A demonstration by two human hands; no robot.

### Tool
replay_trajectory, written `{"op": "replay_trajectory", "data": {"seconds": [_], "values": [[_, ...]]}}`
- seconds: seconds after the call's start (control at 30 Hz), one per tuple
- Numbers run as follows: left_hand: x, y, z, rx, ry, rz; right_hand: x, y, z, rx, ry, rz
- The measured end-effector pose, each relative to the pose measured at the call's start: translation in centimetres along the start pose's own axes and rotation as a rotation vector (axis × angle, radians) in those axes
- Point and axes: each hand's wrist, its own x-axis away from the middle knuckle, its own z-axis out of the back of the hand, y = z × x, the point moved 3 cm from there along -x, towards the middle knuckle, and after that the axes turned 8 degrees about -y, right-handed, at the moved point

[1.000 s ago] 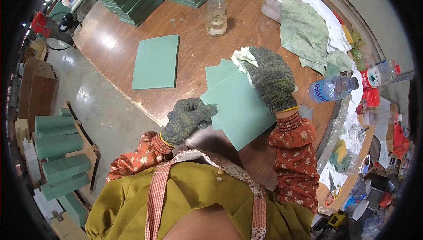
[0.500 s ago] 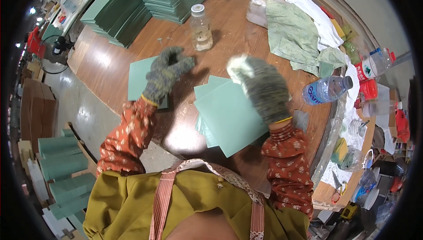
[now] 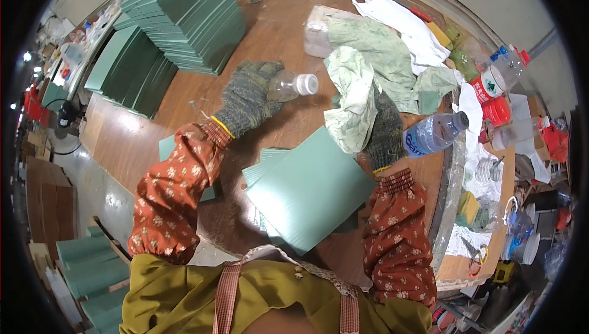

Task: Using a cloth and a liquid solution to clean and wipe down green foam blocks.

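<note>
My left hand (image 3: 248,98), in a dark grey knitted glove, is closed round a small clear bottle (image 3: 284,86) with a white cap. The bottle lies tipped over sideways, its cap end towards the cloth. In my gloved right hand (image 3: 385,128) is a crumpled pale green-white cloth (image 3: 353,104), which hides most of the fingers. Below the hands, green sheets (image 3: 307,187) lie fanned out on the brown table, the top one shiny. Another green sheet (image 3: 167,147) is partly covered by my left sleeve.
Tall stacks of green sheets (image 3: 184,21) stand at the back left. A water bottle (image 3: 434,133) is just right of my right hand. Behind it lie a green cloth (image 3: 377,42) and a white cloth (image 3: 405,30). Scissors (image 3: 475,257) lie at the right edge.
My left hand has moved right and taken up the bottle, now tilted. The cloth in my right hand is held up, more unfolded. The view has shifted.
</note>
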Motion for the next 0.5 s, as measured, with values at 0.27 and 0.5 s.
{"op": "replay_trajectory", "data": {"seconds": [0.27,0.5], "values": [[-2.9,7.6,-1.5,-0.585,0.031,-0.294,0.1,6.2,1.3,0.322,0.038,0.229],[-2.2,8.3,2.2,-0.601,-0.138,-0.106,-0.5,4.8,0.0,0.3,0.064,0.345]]}}
